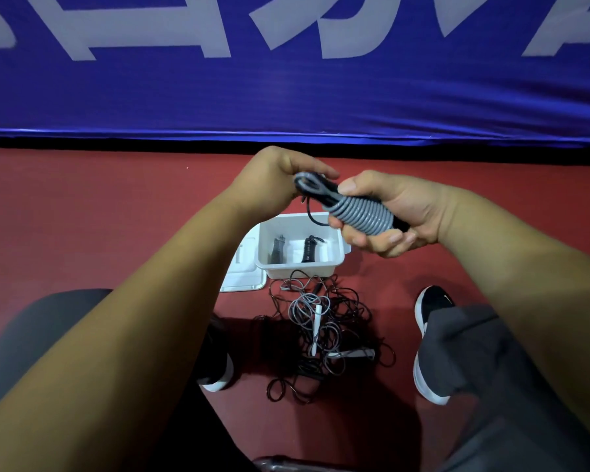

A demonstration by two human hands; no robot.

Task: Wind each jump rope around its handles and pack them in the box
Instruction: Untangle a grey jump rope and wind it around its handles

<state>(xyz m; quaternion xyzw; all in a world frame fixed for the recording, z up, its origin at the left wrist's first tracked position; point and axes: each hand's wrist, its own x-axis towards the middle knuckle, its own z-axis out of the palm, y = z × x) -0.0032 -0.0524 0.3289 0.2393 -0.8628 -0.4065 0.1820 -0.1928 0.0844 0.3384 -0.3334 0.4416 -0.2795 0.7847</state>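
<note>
My right hand point(394, 218) grips a grey jump rope point(360, 214) coiled tightly round its black handles. Its last grey loop sticks out to the left, and my left hand point(280, 178) pinches that loop end. Both hands are held above a white plastic box point(334, 258) on the red floor. Two wound ropes lie in the box: a grey one point(277, 249) on the left and a black one point(310, 248) on the right. Below the box lies a tangled pile of loose ropes point(321, 332), black and grey, with a white handle point(316, 330) among them.
The box's white lid point(244, 277) lies flat at its left side. My two feet in black shoes point(431, 338) flank the rope pile, and my grey-trousered knees fill the lower corners. A blue banner point(286, 90) closes off the far side of the floor.
</note>
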